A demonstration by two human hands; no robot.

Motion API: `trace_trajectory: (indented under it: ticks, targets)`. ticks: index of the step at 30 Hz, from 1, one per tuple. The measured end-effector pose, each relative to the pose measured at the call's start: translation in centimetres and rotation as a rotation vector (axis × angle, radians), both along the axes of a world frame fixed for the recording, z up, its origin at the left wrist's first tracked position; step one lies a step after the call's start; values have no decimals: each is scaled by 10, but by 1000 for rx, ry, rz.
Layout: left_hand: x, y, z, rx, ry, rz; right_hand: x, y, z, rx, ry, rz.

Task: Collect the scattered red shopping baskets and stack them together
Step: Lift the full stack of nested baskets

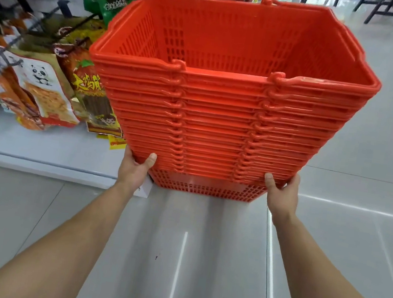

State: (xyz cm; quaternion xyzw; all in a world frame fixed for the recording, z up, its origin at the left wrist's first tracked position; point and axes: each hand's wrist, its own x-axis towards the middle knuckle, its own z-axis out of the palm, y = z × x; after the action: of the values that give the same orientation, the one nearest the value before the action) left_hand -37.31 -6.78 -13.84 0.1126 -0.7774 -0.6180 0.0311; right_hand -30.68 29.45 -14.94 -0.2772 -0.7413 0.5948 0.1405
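Both my hands are clamped low on a tall stack of red baskets. My left hand grips the bottom rims at the stack's left corner and my right hand grips them at its right corner. Each thumb lies on the near face, and the other fingers are hidden round the sides. The baskets sit nested one inside another, rims lined up, handles folded down along the rims. The top basket has nothing in it. The stack is upright over the shiny grey floor, just beside the end of a white shelf. I cannot tell whether it rests on the floor. Snack packets hang on hooks above that shelf.
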Motion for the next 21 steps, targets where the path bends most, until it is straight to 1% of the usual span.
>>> trace_trajectory:
  ticks: [5,8,11,13,16,19,21]
  targets:
    - [-21,-8,2,-19,-15,-50,-4,-12,1,19,-22,-56]
    - [-25,-13,0,-3,-16,-77,-4,-15,3,45,-35,-53]
    - [-24,-13,-3,-53,-27,-74,-3,-12,9,83,-79,-41]
    - [-22,-11,0,-121,-55,-50,-3,-11,17,148,-145,-24]
    - [-11,-7,17,-297,-114,-29,0,-13,37,246,-278,12]
    - [10,-7,52,-478,-124,-111,19,-25,71,370,-507,120]
    - [27,-10,89,-605,-157,-180,38,-37,107,503,-628,188]
